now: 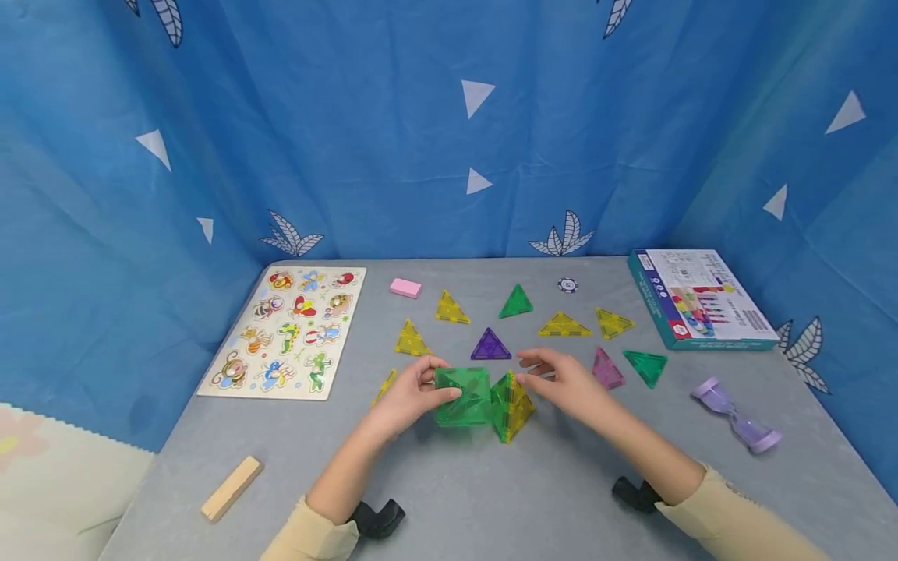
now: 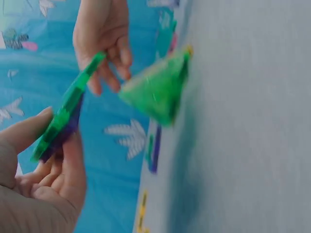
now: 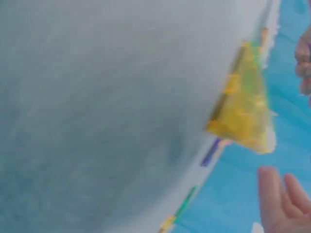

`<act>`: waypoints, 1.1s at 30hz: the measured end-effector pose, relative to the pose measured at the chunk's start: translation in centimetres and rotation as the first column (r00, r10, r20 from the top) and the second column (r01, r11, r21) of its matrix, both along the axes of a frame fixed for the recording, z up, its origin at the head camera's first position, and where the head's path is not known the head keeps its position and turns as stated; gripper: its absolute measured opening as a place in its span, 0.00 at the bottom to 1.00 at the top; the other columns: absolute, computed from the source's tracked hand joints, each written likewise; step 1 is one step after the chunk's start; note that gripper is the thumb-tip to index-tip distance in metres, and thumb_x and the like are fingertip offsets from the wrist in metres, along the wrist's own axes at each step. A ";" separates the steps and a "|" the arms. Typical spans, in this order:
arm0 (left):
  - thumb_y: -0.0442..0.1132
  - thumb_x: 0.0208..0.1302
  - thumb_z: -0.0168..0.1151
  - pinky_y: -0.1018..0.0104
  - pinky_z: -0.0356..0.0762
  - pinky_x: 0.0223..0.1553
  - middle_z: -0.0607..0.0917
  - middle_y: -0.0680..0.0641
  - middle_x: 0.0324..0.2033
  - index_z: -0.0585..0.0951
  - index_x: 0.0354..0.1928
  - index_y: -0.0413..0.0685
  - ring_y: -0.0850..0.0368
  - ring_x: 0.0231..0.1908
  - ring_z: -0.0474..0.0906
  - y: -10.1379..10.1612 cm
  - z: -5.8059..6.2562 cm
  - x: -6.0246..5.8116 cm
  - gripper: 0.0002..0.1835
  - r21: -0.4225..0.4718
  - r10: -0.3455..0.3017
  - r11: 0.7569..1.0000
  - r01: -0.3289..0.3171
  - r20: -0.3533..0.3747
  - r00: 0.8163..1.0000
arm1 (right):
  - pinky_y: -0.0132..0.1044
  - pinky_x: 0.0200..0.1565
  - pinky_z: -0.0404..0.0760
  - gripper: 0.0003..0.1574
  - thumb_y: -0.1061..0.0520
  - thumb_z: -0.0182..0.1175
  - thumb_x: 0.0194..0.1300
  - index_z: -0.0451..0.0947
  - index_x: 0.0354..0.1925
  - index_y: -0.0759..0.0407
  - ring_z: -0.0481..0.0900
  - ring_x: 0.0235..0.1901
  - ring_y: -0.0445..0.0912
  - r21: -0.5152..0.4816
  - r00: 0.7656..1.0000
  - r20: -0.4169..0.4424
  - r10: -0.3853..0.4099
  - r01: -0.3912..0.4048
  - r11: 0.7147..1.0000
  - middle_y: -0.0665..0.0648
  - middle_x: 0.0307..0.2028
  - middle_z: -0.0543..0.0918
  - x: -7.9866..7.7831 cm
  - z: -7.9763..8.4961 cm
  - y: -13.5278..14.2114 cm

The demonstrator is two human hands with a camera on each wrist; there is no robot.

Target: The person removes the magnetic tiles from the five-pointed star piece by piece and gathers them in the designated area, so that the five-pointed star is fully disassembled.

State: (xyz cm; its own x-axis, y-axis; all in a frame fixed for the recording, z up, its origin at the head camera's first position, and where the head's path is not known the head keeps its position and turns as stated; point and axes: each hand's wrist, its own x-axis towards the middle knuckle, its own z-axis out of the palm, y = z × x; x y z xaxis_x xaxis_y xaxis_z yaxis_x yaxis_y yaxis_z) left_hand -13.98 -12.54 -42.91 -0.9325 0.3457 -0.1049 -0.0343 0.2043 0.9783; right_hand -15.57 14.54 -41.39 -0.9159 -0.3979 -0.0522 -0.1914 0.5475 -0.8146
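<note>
My left hand (image 1: 410, 397) pinches a green see-through square tile (image 1: 471, 411) between thumb and fingers. A purple piece (image 2: 73, 121) lies against the back of that tile in the left wrist view. Just right of the tile stands a small pyramid (image 1: 520, 411) of green and yellow triangular tiles, its left side overlapped with the square in the head view. Beside the pyramid hovers my right hand (image 1: 568, 382), fingers loosely extended and holding nothing. In the right wrist view a gap shows between its fingertips (image 3: 268, 182) and the pyramid's yellow face.
Behind the hands lie a purple triangle tile (image 1: 490, 345), a green one (image 1: 517, 301), a pink one (image 1: 607, 369) and several yellow ones. An insect puzzle board (image 1: 281, 331) is at left, a wooden block (image 1: 231, 489) nearer. At right are a box (image 1: 708, 300) and a purple hourglass (image 1: 735, 414).
</note>
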 end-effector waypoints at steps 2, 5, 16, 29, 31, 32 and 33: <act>0.37 0.58 0.66 0.64 0.77 0.32 0.80 0.50 0.31 0.73 0.50 0.39 0.60 0.28 0.76 0.8 0.6 0.4 0.20 0.067 0.021 0.998 -0.021 0.008 1.000 | 0.48 0.42 0.79 0.26 0.45 0.58 0.64 0.74 0.55 0.58 0.79 0.42 0.52 -0.106 0.999 0.022 0.030 -0.027 0.994 0.57 0.45 0.81 0.5 0.7 0.0; 0.37 0.58 0.66 0.54 0.79 0.38 0.82 0.47 0.38 0.75 0.48 0.37 0.56 0.35 0.81 2.1 1.3 1.0 0.18 0.110 0.024 0.994 -0.021 -0.019 1.000 | 0.52 0.42 0.78 0.22 0.46 0.58 0.65 0.77 0.49 0.61 0.80 0.39 0.57 -0.242 0.989 0.112 0.099 -0.069 0.968 0.58 0.39 0.83 1.2 1.4 -0.2; 0.32 0.59 0.64 0.50 0.78 0.37 0.79 0.50 0.34 0.75 0.40 0.37 0.56 0.33 0.80 4.4 2.6 2.6 0.10 0.149 0.004 0.989 0.005 -0.055 0.998 | 0.52 0.39 0.79 0.17 0.54 0.60 0.64 0.76 0.43 0.66 0.79 0.35 0.60 -0.306 0.986 0.139 0.088 -0.041 0.951 0.61 0.33 0.81 2.4 1.4 0.5; 0.38 0.57 0.67 0.60 0.77 0.30 0.81 0.48 0.30 0.75 0.40 0.39 0.57 0.26 0.77 2.9 1.4 1.2 0.13 0.114 0.101 0.989 -0.093 -0.072 0.992 | 0.48 0.44 0.79 0.25 0.52 0.54 0.69 0.70 0.53 0.71 0.80 0.38 0.52 -0.091 0.972 0.218 -0.093 0.115 0.989 0.62 0.41 0.79 -3.5 1.1 7.1; 0.37 0.57 0.67 0.64 0.75 0.29 0.81 0.49 0.29 0.75 0.40 0.38 0.57 0.26 0.76 3.0 1.4 1.2 0.13 0.113 0.092 0.990 -0.085 -0.058 0.994 | 0.46 0.43 0.79 0.24 0.54 0.54 0.68 0.71 0.52 0.72 0.80 0.37 0.49 -0.059 0.957 0.287 -0.035 0.054 0.997 0.61 0.39 0.79 -4.4 0.1 7.3; 0.36 0.57 0.66 0.66 0.75 0.28 0.81 0.49 0.29 0.75 0.40 0.38 0.57 0.26 0.75 3.1 1.3 1.2 0.13 0.113 0.088 0.990 -0.082 -0.049 0.995 | 0.45 0.42 0.80 0.23 0.54 0.55 0.68 0.72 0.51 0.72 0.80 0.36 0.48 -0.052 0.948 0.319 -0.014 0.032 0.998 0.61 0.38 0.79 -4.7 -0.4 7.3; 0.36 0.58 0.66 0.67 0.74 0.27 0.80 0.49 0.29 0.75 0.40 0.38 0.57 0.26 0.75 3.1 1.2 1.2 0.12 0.115 0.083 0.990 -0.078 -0.040 0.996 | 0.43 0.42 0.80 0.22 0.55 0.55 0.68 0.73 0.51 0.72 0.80 0.35 0.47 -0.051 0.939 0.343 0.003 0.015 0.999 0.60 0.37 0.79 -5.0 -0.8 7.2</act>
